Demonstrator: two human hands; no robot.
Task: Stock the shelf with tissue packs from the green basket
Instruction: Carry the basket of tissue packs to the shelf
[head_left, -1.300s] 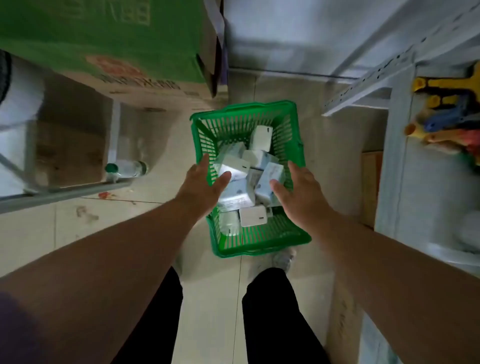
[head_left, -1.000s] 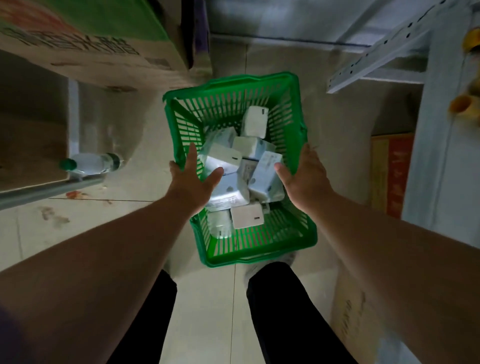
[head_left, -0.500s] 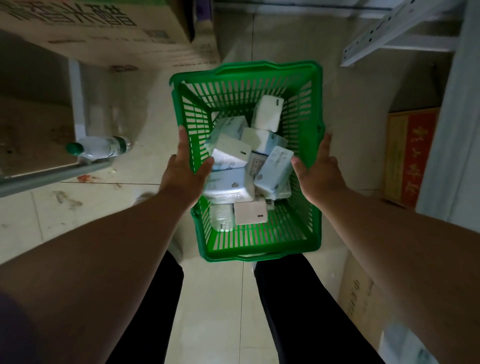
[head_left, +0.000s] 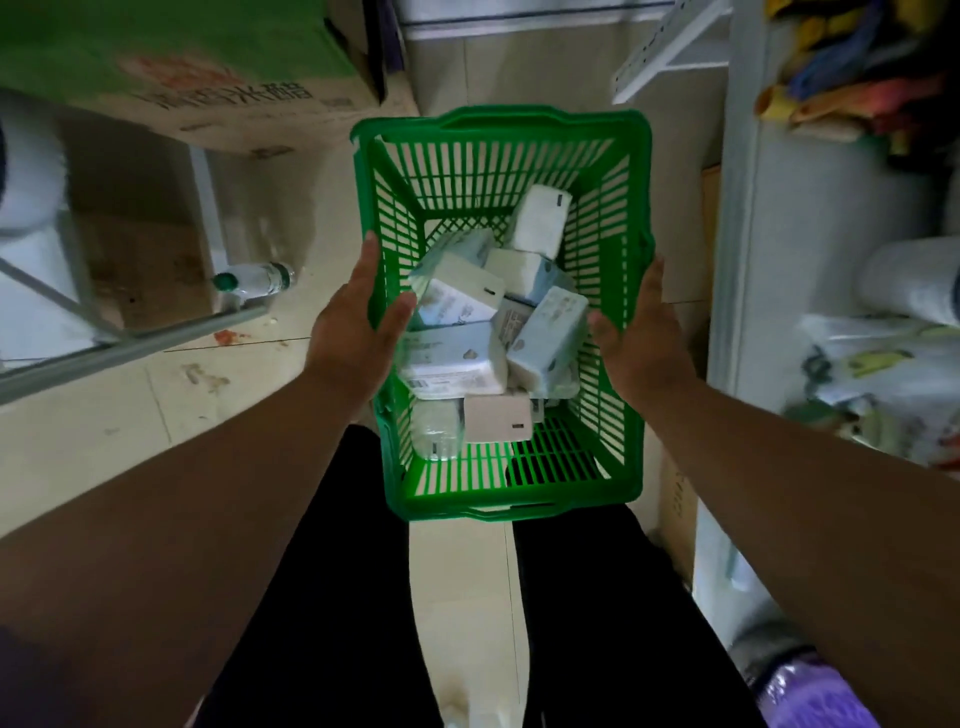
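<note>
A green slatted plastic basket hangs above the floor in front of my legs, gripped on both long sides. My left hand clasps its left rim, thumb inside. My right hand clasps the right rim. Several white and pale blue tissue packs lie jumbled inside, one pack leaning toward the far right corner. The white shelf unit stands at my right.
A green-topped cardboard box sits on a metal rack at upper left. A plastic bottle lies on the tiled floor beside it. On the right shelf are bagged goods and colourful items; cartons stand below.
Both hands took hold of the basket's sides and lifted it off the floor toward me. The view has tilted up, bringing the right shelf's goods into sight.
</note>
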